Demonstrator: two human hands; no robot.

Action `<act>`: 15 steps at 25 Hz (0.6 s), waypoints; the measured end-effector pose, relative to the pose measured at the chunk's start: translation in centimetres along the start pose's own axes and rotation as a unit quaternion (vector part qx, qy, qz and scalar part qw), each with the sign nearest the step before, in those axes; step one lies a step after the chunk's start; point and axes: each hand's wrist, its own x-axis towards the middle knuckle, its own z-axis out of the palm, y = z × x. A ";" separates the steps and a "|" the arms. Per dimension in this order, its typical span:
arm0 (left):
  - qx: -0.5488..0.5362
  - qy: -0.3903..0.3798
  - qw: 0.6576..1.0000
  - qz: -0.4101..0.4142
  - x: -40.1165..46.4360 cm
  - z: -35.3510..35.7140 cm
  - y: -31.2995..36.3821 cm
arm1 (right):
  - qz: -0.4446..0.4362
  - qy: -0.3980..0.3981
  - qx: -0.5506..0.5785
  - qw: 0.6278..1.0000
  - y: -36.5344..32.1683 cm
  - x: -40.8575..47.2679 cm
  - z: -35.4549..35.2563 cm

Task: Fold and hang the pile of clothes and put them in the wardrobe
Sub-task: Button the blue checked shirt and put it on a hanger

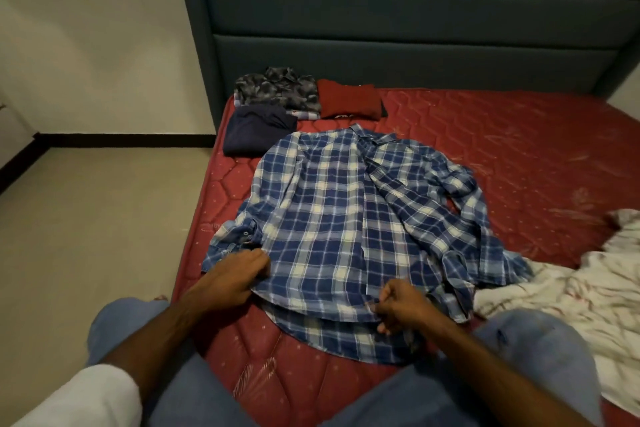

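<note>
The plaid shirt [346,218] lies flat on the mattress [502,149], its long axis running from the near edge toward the headboard [398,28], collar at the far end, hem by the person's knees. The left hand [235,274] grips the hem's left corner with curled fingers; the right hand [401,305] pinches the hem near the placket. Folded clothes [294,104] sit at the far left corner. A white sheet [571,288] is bunched at the right edge. A beige floor [86,236] lies left.

Left hand [239,274] and right hand [401,305] reach forward, fingers curled, pinching cloth
</note>
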 end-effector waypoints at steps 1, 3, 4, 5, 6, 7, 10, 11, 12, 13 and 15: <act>0.025 -0.006 1.000 0.009 -0.1 -0.2 0.3 | 0.002 0.000 -0.025 1.000 0.1 0.1 0.0; 0.080 -0.023 0.996 0.028 -0.3 -0.4 0.7 | -0.010 -0.016 -0.053 0.998 -0.1 0.7 0.1; 0.106 -0.041 0.993 0.035 -0.5 -0.3 0.9 | -0.016 -0.032 -0.068 0.997 -0.1 1.1 0.2; 0.122 -0.067 0.990 0.032 -0.6 -0.2 1.1 | -0.023 -0.057 -0.090 0.994 -0.3 1.2 0.4; 0.126 -0.091 0.988 0.024 -0.6 -0.5 1.4 | -0.029 -0.086 -0.113 0.989 -0.2 1.3 0.5; 0.127 -0.109 0.986 0.014 -0.4 -0.9 1.7 | -0.036 -0.112 -0.141 0.983 -0.2 1.2 0.5; 0.157 -0.127 0.979 0.027 2.1 -2.4 2.9 | -0.050 -0.191 -0.179 0.964 -0.5 0.6 -0.4; 0.153 -0.121 0.980 0.033 3.2 -2.5 3.7 | -0.054 -0.210 -0.190 0.957 -0.7 0.4 -1.1; 0.119 -0.104 0.987 0.036 4.6 -2.3 4.5 | -0.064 -0.201 -0.213 0.954 -0.8 0.4 -2.1; 0.060 -0.083 0.994 0.038 6.2 -1.9 5.8 | -0.079 -0.151 -0.237 0.957 -0.6 0.6 -3.5; -0.060 -0.052 0.995 0.052 9.5 -0.9 8.7 | -0.108 0.029 -0.261 0.959 -0.3 1.8 -7.0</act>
